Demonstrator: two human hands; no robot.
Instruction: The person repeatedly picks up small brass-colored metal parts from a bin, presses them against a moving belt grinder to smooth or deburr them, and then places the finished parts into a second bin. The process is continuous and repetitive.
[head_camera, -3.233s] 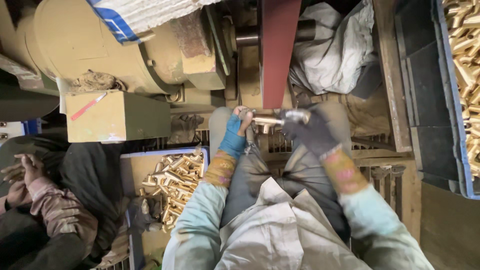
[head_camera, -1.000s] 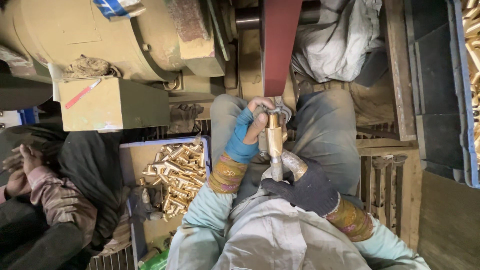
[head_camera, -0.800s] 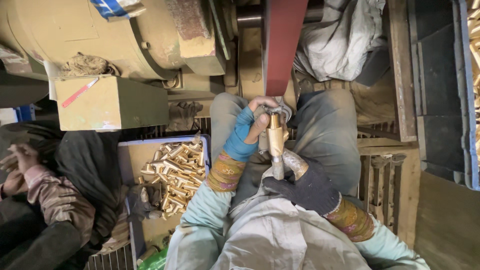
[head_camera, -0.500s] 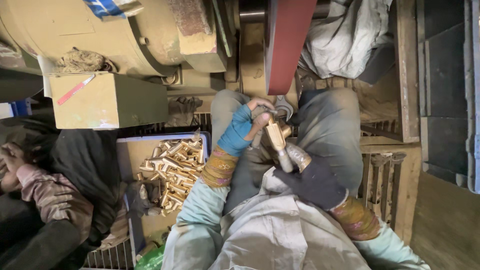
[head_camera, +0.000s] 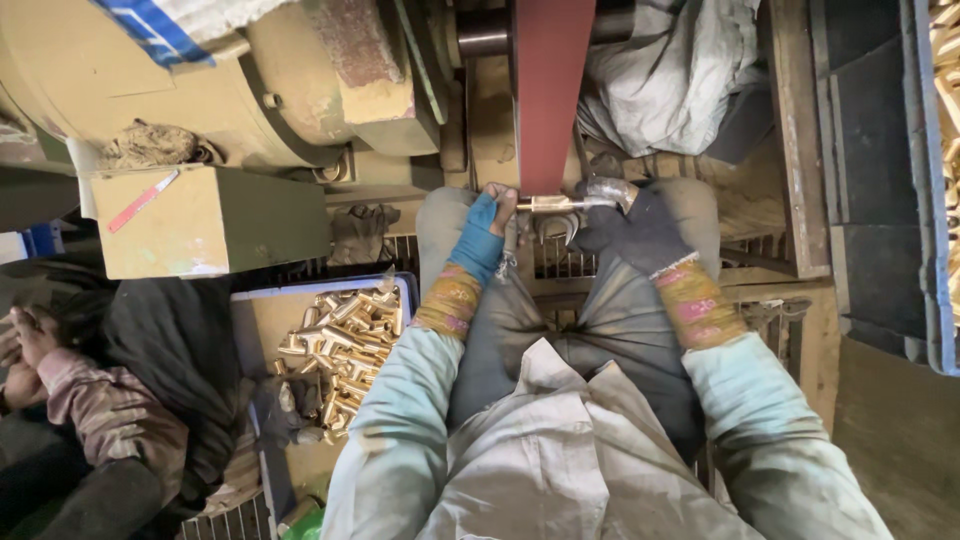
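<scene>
Landmark: the red sanding belt (head_camera: 553, 95), running straight up and down at the top middle; every place below is told from it.
Workpiece: a brass fitting (head_camera: 570, 203) with a curved, silvery end, lying crosswise just under the belt's lower end and touching it, above the person's knees.
Left hand (head_camera: 482, 232): in a blue glove, just left of the belt's lower end; its fingers (head_camera: 500, 197) are pinched shut on the straight end of the brass fitting, bare fingertips showing.
Right hand (head_camera: 635, 228): in a dark glove, just right of the belt's lower end; its fingers are curled closed around the curved end of the fitting — how tight, I cannot tell.
Hand pose: both wrists are raised off the thighs, forearms running up from the lower edge and converging toward the belt, elbows tucked close to the body.
Doing the step well: in my judgement, the piece wants to stay level across the belt with even pressure from both sides, turned slowly so no flat is ground in — and fingertips should stay on the ends, clear of the abrasive.
Blue tray (head_camera: 262, 300): well to the lower left of the belt, beside the left knee, holding a heap of brass fittings (head_camera: 335, 350).
Green box (head_camera: 210, 220): left of the belt, on the machine.
Grey cloth (head_camera: 670, 75): bunched just right of the belt.
</scene>
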